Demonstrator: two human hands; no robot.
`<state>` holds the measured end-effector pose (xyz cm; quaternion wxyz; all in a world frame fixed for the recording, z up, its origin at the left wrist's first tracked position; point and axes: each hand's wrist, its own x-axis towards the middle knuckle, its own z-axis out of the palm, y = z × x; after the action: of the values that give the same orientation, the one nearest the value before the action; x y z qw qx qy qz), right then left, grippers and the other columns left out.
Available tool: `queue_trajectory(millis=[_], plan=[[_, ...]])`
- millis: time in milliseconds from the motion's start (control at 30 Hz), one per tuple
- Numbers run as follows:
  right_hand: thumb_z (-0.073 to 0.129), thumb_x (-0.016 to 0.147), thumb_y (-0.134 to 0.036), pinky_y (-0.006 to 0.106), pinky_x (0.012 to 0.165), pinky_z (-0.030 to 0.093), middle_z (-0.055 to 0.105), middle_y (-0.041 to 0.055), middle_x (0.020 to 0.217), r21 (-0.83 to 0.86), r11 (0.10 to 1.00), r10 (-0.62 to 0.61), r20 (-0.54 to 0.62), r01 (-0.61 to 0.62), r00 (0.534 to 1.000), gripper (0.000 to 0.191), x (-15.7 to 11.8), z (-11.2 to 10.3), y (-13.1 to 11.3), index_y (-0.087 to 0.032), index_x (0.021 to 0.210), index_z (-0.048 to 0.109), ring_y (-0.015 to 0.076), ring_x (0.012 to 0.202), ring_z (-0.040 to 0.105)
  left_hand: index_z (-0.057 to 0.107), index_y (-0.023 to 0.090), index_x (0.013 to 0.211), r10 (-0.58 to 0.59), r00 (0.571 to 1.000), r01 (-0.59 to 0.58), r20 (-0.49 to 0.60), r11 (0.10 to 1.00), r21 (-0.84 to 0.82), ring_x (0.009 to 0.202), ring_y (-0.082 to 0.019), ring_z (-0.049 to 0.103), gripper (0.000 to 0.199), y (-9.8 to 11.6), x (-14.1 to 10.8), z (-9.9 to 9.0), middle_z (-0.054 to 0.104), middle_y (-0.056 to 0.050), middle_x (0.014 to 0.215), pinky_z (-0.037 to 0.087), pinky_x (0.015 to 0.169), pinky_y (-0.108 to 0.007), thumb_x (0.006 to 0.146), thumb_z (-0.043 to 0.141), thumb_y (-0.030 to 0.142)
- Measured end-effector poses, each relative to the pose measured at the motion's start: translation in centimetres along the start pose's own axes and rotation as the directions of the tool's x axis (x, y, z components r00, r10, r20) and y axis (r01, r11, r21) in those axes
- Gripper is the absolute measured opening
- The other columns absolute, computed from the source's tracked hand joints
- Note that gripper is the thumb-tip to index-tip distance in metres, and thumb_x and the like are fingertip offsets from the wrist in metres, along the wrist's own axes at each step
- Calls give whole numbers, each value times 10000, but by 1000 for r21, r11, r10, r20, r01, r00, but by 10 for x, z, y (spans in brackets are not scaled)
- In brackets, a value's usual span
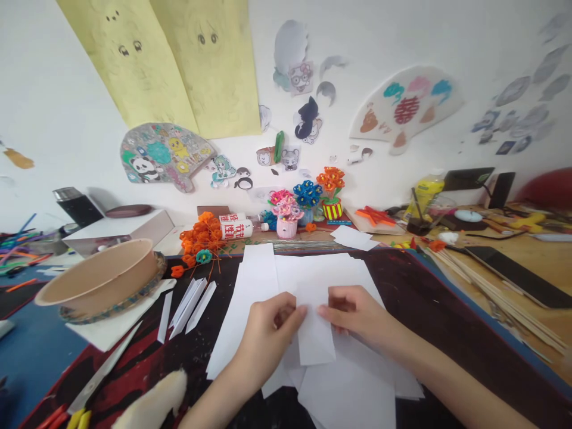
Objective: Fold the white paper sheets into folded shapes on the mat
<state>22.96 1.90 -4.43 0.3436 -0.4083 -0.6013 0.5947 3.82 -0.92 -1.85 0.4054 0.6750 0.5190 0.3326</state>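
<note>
A narrow folded piece of white paper [315,336] is held upright between my two hands, over a spread of loose white sheets [254,298]. My left hand [274,322] pinches its left edge, thumb in front and fingers curled behind. On the opposite edge my right hand [353,310] grips it the same way, with the thumb on the front face. Several thin folded paper strips [190,307] lie to the left of the sheets, on the dark red and black cloth [147,363].
At left stand a beige round bowl [102,274] and scissors [105,369]. Orange pipe-cleaner flowers [201,238], a glue bottle [236,229] and small flower pots [287,226] line the back by the wall. Wooden sticks [496,292] and a black phone-like slab [518,277] lie right.
</note>
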Motion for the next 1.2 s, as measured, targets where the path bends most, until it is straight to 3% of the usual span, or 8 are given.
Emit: queue_trajectory(millis=[267,500,633,733,900,1000,1100,1200], plan=[[703,720,-487,225,448,383,592,-14,493,-9,998,68,158,-68,985,371,-7,2,-6,-157,595,587,94,417,493,454,188,616,33,999,-33,12,999,29,520,-110,378,371,0,1,-6,398,52,529,277,488,-221,900,437,426],[720,711,-449,288,627,510,687,58,710,125,989,85,-18,-82,996,332,-11,4,-13,-139,772,618,183,677,663,549,178,793,-25,996,25,84,1000,-2,491,-105,391,160,-3,4,-12,358,84,520,328,502,-217,836,537,333],[642,773,-456,245,496,457,642,43,788,-30,999,26,-59,-28,998,323,-7,-4,-12,-148,871,651,140,599,587,614,166,750,3,988,-24,155,990,136,532,-102,381,162,-5,7,-26,424,62,557,301,506,-216,825,545,291],[659,753,-357,250,540,445,651,30,781,-227,974,-13,-91,-8,996,229,-4,-11,-9,-168,877,694,134,610,559,656,173,740,20,981,-71,193,963,259,536,-99,378,145,-8,9,-31,472,54,577,278,504,-218,809,564,262],[663,695,-225,260,560,438,663,15,727,-368,930,-14,-36,0,999,194,-3,-12,-1,-197,877,723,148,617,548,665,194,784,68,994,-98,85,896,433,540,-128,462,112,-12,10,-25,491,46,562,343,537,-243,811,580,262],[639,710,-209,267,570,453,657,9,747,-451,893,-48,-95,1,994,227,-3,-10,1,-222,920,724,144,604,557,635,204,906,223,974,-215,47,824,525,716,-176,558,100,-14,9,-24,621,-15,811,429,655,-293,823,583,222],[613,744,-213,282,604,467,650,10,754,-561,827,-146,-150,37,978,211,-3,-11,0,-234,925,718,150,611,555,601,228,1038,385,906,-408,175,688,600,957,-237,561,233,-14,7,-26,628,-54,1071,439,802,-368,810,641,246],[570,778,-189,297,625,471,637,16,779,-657,748,-227,-125,91,966,209,-2,-12,1,-233,931,705,156,616,545,579,232,1115,390,869,-490,304,599,633,1015,-260,559,354,-15,8,-26,627,-56,1153,437,824,-396,787,689,306]])
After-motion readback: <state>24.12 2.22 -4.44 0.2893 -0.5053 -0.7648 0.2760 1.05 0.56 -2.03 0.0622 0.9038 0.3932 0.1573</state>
